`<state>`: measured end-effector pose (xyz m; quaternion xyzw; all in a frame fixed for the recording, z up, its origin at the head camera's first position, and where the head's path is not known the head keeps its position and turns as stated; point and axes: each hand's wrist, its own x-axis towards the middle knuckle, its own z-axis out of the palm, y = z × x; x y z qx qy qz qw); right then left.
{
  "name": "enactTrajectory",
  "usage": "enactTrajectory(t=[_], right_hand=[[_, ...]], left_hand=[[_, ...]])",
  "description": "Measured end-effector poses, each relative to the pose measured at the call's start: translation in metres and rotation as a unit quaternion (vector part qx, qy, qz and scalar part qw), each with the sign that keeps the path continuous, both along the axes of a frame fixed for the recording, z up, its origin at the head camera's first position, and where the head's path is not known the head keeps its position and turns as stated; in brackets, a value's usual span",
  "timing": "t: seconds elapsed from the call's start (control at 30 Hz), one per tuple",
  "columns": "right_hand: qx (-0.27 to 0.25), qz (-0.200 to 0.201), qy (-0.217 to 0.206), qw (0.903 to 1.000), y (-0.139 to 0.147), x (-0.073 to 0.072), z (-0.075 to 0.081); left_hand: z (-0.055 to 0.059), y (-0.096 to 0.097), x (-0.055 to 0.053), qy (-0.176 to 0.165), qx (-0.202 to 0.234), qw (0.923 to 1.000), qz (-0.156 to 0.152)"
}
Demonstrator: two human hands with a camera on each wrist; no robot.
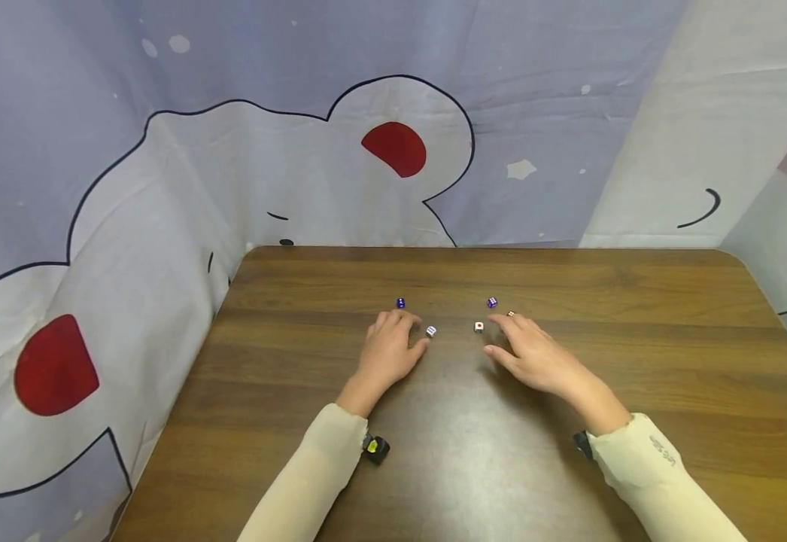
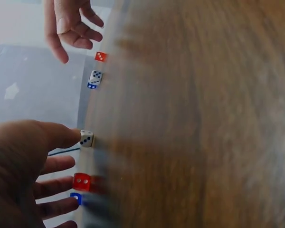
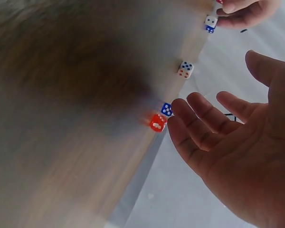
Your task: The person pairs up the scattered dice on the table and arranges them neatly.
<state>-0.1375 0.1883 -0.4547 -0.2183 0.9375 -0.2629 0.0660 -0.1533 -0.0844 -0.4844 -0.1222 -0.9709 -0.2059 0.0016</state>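
My left hand (image 1: 390, 348) hovers low over the wooden table with fingers loosely bent and nothing held. A white die (image 1: 431, 331) sits just beyond its thumb and index fingertip. Close by its fingers are a red die (image 2: 81, 181), hidden behind the hand in the head view, and a blue die (image 1: 401, 302). To the right, my right hand (image 1: 536, 355) is spread with thumb apart from relaxed fingers. Its fingertips come right at another red die (image 3: 157, 123), partly covered in the head view. Another white die (image 1: 478, 327) lies left of them, and a second blue die (image 1: 492, 302) behind.
The brown wooden table (image 1: 461, 452) reaches back to a hanging cloth (image 1: 536, 98) with white and red cartoon shapes. This cloth also runs along the left side. A black wrist device (image 1: 376, 449) is strapped at my left cuff.
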Motion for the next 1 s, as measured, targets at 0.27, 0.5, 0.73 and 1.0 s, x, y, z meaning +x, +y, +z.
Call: enactTrajectory(t=[0.27,0.5,0.73,1.0], right_hand=[[-0.005,0.005,-0.02,0.9998,-0.008,-0.004,-0.003],[-0.01,0.028,-0.002,0.9995,-0.015,-0.007,-0.006],[-0.01,0.044,0.004,0.999,-0.023,-0.011,-0.007],[0.004,0.046,-0.007,0.9989,-0.031,-0.017,-0.008]], left_hand=[[-0.004,0.009,-0.001,0.01,-0.035,0.9991,0.021],[-0.007,0.015,-0.004,0.031,-0.047,0.9977,0.038],[-0.008,0.017,-0.006,0.041,-0.043,0.9974,0.04],[-0.009,0.023,-0.007,0.054,-0.049,0.9964,0.045]])
